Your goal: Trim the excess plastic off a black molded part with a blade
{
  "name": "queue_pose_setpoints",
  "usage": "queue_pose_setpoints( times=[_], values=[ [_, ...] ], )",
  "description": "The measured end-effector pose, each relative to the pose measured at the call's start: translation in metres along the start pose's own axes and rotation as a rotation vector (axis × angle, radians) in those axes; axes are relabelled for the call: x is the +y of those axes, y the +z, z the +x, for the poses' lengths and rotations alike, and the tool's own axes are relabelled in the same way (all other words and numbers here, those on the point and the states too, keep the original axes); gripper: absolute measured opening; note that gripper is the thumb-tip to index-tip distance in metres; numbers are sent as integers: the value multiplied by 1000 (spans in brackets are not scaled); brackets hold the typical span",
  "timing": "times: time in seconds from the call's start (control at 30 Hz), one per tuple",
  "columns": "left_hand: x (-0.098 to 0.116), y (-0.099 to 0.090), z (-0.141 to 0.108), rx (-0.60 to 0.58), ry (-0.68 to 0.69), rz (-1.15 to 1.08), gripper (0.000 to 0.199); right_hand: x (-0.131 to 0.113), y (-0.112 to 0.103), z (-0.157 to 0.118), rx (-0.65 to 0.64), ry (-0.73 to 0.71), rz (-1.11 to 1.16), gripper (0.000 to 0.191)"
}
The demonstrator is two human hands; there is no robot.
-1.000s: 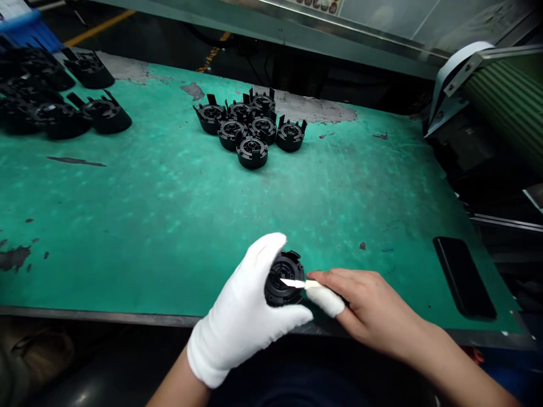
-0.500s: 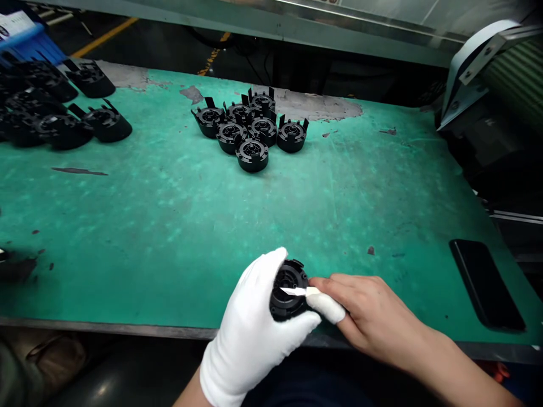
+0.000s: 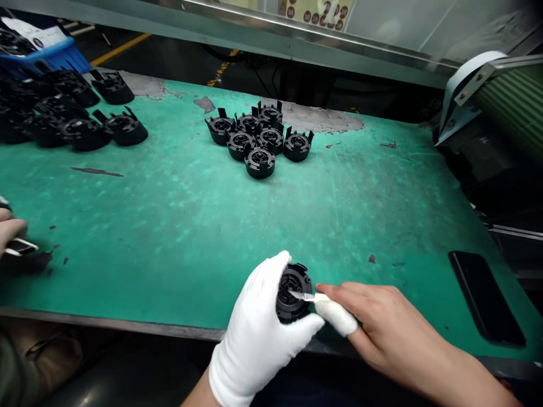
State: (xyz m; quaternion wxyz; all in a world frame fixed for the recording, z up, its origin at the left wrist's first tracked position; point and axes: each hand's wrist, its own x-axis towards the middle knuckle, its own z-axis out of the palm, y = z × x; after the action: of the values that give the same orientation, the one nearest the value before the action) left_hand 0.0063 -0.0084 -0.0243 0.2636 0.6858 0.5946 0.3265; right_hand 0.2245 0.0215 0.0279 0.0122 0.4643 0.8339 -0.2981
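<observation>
My left hand (image 3: 258, 333), in a white glove, grips a round black plastic part (image 3: 292, 288) near the table's front edge. The part is tilted so its ribbed inner face shows. My right hand (image 3: 377, 316) is bare except for a white cover on the thumb. It is closed on a small knife (image 3: 305, 296), whose pale blade reaches over the middle of the part. Whether the tip touches the plastic I cannot tell. The knife's handle is mostly hidden by the fingers.
Several similar black parts (image 3: 259, 162) stand grouped on the green table (image 3: 190, 226). More black parts (image 3: 127, 129) crowd the left, by a blue bin (image 3: 63, 56). A phone (image 3: 486, 297) lies at right. Another person's hand (image 3: 11, 227) is at the left edge.
The view has shifted slightly. The knife blade shows at a slightly different angle over the part, with my grip kept. Another person's hand has come into view at the left.
</observation>
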Motion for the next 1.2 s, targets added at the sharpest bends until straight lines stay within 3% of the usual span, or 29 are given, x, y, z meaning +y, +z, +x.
queue_pose_setpoints(
  times=[0.2,0.4,0.53,0.7,0.93,1.2],
  values=[
    [-1,0,0,15,-1,-17,82,-9,-6,6,-56,24,-159,47],
    [-1,1,0,-1,-15,-36,85,-11,-11,16,-22,126,-326,51],
    [-2,2,-2,-12,-11,-25,89,-7,-6,7,-32,108,-26,38],
    [-3,0,-3,-15,-18,-11,88,-9,17,-7,-44,113,315,22],
    [1,0,-1,-20,-53,3,82,-15,38,-8,-7,146,403,25],
    [-1,-2,0,-65,-43,0,84,-15,32,-3,-82,108,367,26]
  ],
)
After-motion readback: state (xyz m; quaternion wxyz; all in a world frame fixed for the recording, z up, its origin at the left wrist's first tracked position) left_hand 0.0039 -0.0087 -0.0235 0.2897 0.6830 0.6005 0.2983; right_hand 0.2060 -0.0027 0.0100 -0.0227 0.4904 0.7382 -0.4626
